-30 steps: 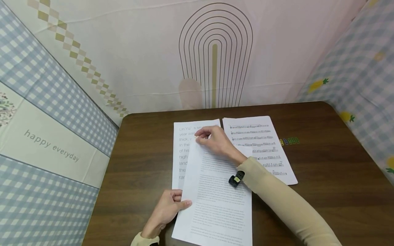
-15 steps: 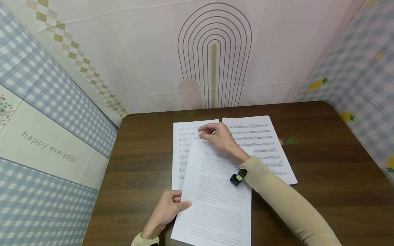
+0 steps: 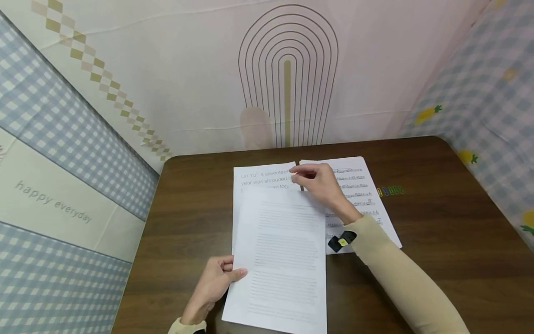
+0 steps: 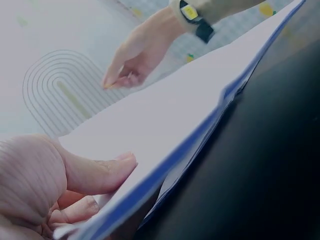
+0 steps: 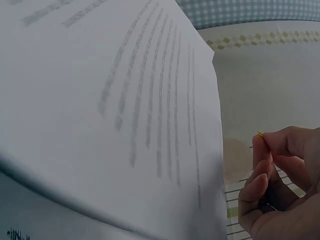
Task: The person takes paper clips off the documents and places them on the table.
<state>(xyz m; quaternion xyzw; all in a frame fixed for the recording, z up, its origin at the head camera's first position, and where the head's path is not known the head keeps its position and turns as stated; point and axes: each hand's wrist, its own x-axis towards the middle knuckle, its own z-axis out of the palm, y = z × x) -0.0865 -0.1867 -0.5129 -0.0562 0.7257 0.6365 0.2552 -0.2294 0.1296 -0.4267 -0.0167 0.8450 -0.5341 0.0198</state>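
My left hand [image 3: 213, 280] grips a stack of printed sheets [image 3: 288, 260] at its left edge, thumb on top and fingers underneath. In the left wrist view the sheets' edges [image 4: 200, 120] are slightly parted and raised off the dark table. My right hand [image 3: 323, 185] is beyond the stack's upper right corner, pinching a small yellow paper clip [image 5: 260, 133] between thumb and forefinger. Only the clip's tip shows; the rest is hidden by the fingers. The upper edge of the held stack overlaps a large-print page [image 3: 267, 172] lying behind it.
Sheet music [image 3: 369, 220] lies to the right, partly under my right forearm in view. Beside it is a row of several paper clips [image 3: 392, 190], yellow, blue and green. The brown table [image 3: 187, 208] meets a patterned cloth wall [image 3: 200, 93] at the back.
My right hand has moved right, away from the stack's top left, with the yellow paper clip. The held stack has turned slightly and shifted left with my left hand, uncovering more sheet music.
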